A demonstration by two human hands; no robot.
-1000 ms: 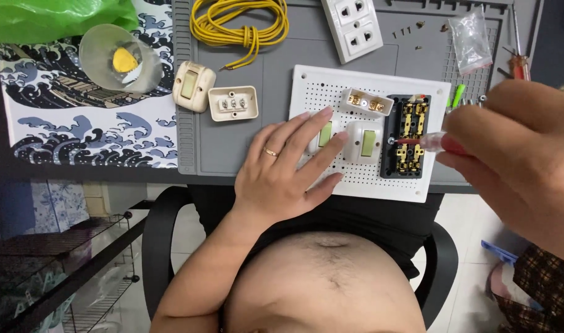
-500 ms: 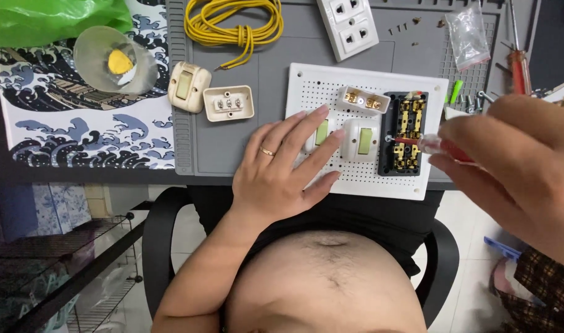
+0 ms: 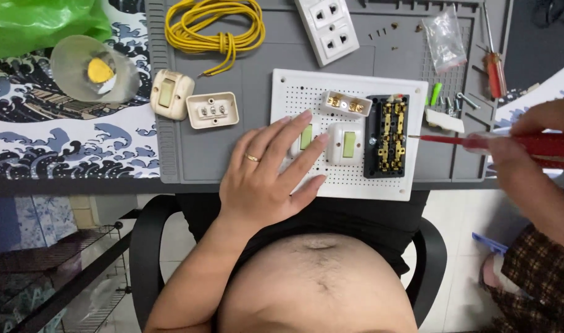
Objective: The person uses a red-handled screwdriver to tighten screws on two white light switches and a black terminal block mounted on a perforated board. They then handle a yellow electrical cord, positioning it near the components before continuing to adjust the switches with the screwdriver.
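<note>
My left hand (image 3: 266, 172) lies flat, fingers spread, on the lower left of a white perforated board (image 3: 294, 92), covering part of a cream switch (image 3: 305, 137). A second cream switch (image 3: 345, 143) sits beside my fingertips. To its right is a black socket base with brass contacts (image 3: 388, 135). My right hand (image 3: 535, 160) grips a red-handled screwdriver (image 3: 479, 140), held level, with its tip touching the right edge of the black base. A small cream terminal block (image 3: 347, 103) sits at the board's top.
The board rests on a grey work mat (image 3: 232, 142). On it lie a yellow wire coil (image 3: 211, 28), a white double socket plate (image 3: 328, 28), two cream switch parts (image 3: 192, 102), loose screws, a plastic bag (image 3: 445, 34) and another red screwdriver (image 3: 493, 65). A bulb (image 3: 94, 69) lies at left.
My right hand has drawn back to the right and lower, so the screwdriver shaft now shows fully. My left hand stays on the board.
</note>
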